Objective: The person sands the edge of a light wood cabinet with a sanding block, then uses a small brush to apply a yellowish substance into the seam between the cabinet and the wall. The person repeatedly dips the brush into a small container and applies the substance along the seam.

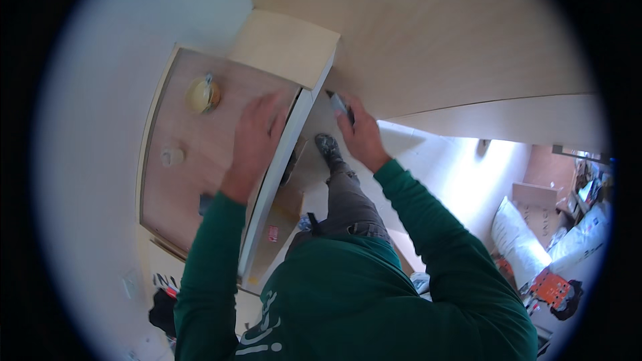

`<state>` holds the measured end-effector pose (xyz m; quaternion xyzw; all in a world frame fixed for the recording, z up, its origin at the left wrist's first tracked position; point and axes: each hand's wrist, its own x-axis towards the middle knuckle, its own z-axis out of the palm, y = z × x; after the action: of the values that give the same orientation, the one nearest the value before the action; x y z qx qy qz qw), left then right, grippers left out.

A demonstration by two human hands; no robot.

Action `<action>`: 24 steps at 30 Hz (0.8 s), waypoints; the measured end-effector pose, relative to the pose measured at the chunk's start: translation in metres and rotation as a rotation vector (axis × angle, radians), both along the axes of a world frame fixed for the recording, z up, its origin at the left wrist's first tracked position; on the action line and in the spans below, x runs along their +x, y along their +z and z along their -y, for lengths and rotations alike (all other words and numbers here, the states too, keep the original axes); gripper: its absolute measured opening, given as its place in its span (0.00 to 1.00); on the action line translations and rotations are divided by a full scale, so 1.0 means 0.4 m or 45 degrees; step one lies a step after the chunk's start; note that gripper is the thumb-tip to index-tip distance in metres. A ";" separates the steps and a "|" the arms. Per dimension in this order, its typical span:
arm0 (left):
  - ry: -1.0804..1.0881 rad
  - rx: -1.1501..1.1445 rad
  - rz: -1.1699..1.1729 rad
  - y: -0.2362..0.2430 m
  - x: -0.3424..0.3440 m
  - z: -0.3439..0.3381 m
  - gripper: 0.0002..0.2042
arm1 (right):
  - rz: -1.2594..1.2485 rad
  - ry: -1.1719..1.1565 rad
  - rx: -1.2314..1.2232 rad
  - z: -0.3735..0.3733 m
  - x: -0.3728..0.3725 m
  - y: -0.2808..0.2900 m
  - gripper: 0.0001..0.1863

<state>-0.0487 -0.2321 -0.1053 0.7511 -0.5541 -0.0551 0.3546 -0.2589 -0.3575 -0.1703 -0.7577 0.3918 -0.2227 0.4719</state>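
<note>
My right hand point(361, 130) is closed round a slim grey-and-black hand tool point(340, 105), which looks like a utility knife. Its dark tip points up and left, near the white front edge point(277, 164) of a cabinet. Over the pinkish-brown cabinet top point(214, 134), close to that edge, is my left hand point(257, 130). Motion smears its fingers, so their grip does not show. Left of it on the top stand a yellowish tub point(200, 95) with something sticking up from it and a small pale cup point(172, 155). A dark object point(206, 203) lies partly behind my left forearm.
A large light wood panel point(455, 33) rises ahead and to the right, beside a pale wood box section point(284, 43). My foot point(328, 148) is on the floor below. White sacks point(521, 241), cardboard and an orange item point(552, 287) crowd the right side.
</note>
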 end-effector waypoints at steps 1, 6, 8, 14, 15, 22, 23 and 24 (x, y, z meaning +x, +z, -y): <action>-0.073 0.012 -0.021 -0.007 0.033 0.074 0.13 | 0.073 0.030 -0.108 0.053 0.011 -0.005 0.20; -0.435 0.114 0.091 -0.044 0.122 0.290 0.14 | 0.027 0.063 -0.308 0.144 0.077 -0.004 0.17; -0.525 0.159 0.085 -0.061 0.139 0.317 0.14 | -0.041 0.041 -0.346 0.148 0.110 0.016 0.15; -0.530 0.125 0.022 -0.072 0.126 0.349 0.10 | -0.165 -0.098 -0.532 0.156 0.136 -0.006 0.11; -0.522 0.097 0.055 -0.079 0.126 0.348 0.10 | -0.161 -0.098 -0.561 0.156 0.139 -0.009 0.11; -0.469 -0.043 0.132 -0.133 0.122 0.331 0.10 | -0.179 -0.091 -0.733 0.136 0.140 -0.016 0.11; -0.466 -0.050 0.134 -0.138 0.122 0.325 0.09 | -0.184 -0.084 -0.745 0.131 0.138 -0.017 0.11; -0.466 -0.039 0.126 -0.138 0.121 0.319 0.09 | -0.201 -0.075 -0.742 0.126 0.136 -0.016 0.11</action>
<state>-0.0004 -0.3598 -0.1606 0.6341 -0.6990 -0.0732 0.3225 -0.2043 -0.4081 -0.1765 -0.8644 0.3688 -0.2798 0.1962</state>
